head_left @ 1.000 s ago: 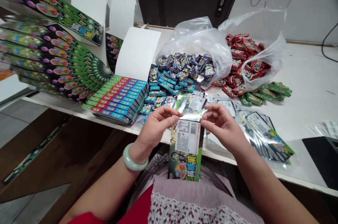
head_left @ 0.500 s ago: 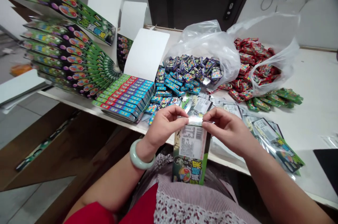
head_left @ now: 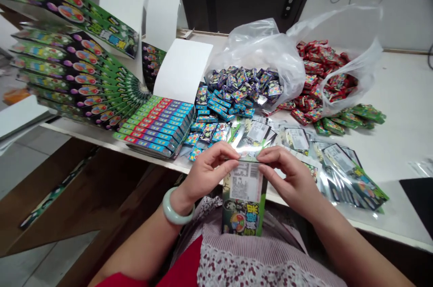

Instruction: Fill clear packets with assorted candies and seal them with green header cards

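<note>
A printed candy packet (head_left: 244, 205) in a clear plastic sleeve hangs upright in front of my apron, its label and barcode facing me. My left hand (head_left: 213, 172), with a pale green bangle on the wrist, pinches the top edge of the packet at the left. At the right of the same edge, my right hand (head_left: 287, 174) pinches it between thumb and fingers. Just beyond my hands lie more sleeved packets (head_left: 257, 132) on the white table. Small blue candy boxes (head_left: 216, 108) are heaped behind my left hand.
Fanned-out packs of candy boxes (head_left: 158, 120) with raised printed cards stand at the left. A plastic bag of purple boxes (head_left: 243, 81) and one of red packets (head_left: 333, 84) lie behind. Green packets (head_left: 358, 118) and a stack of sleeved packets (head_left: 352, 172) sit to the right.
The view has shifted slightly, so the background sits a little further left. Both hands keep their pinch on the packet, and its top edge now looks folded down flatter.
</note>
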The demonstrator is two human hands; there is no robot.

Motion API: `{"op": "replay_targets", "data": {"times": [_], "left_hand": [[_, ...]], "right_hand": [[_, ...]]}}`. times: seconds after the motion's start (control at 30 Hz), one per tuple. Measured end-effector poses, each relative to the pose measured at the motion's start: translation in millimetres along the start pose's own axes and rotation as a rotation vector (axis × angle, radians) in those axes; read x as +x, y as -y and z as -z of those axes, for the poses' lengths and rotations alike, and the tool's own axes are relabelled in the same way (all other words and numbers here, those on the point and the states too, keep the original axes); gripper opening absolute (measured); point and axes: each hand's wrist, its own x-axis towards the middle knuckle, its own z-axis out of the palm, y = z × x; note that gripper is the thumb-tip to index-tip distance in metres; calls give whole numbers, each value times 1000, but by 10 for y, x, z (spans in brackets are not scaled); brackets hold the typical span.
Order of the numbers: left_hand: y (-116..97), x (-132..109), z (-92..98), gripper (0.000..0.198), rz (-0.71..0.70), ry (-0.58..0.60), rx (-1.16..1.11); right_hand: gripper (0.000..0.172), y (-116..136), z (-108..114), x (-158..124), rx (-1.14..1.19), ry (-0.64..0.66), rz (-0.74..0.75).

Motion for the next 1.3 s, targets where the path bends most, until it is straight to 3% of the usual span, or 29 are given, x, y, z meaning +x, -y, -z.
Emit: {"op": "replay_targets", "data": {"times": [0.17,0.3,0.4,0.47,0.53,0.63,0.73,0.83,1.03,1.2,1.3], "left_hand": [[-25,52,-19,2,8,36,119],[15,94,-34,5,30,-10,243],[71,142,-43,5,18,-14,324],[108,171,-40,6,10,4,339],[150,192,-32,6,12,11,334],[227,212,-36,3,37,-9,315],[292,228,-78,3,52,-51,302],[304,244,-127,5,55,-75,305],[285,254,-132,6,86,-99,306],[327,262,-123,7,64,-98,293],[332,261,-120,7,68,-96,288]], "right_hand": [[6,-20,-40,5,21,-64,42],[7,-54,-132,31,56,-125,34],[12,-150,-64,27,131,-117,8],[20,-280,142,-39,190,-117,-39],[22,-490,464,-163,153,-212,-144],[17,-917,983,-387,-240,-419,-366],[17,-1282,1268,-531,-514,-380,-507],[14,-1440,1265,-552,-586,-315,-532],[6,-1445,1081,-516,-705,-277,-560],[21,-1460,1069,-550,-744,-278,-589],[7,-1450,1069,-552,-745,-259,-605]]}}
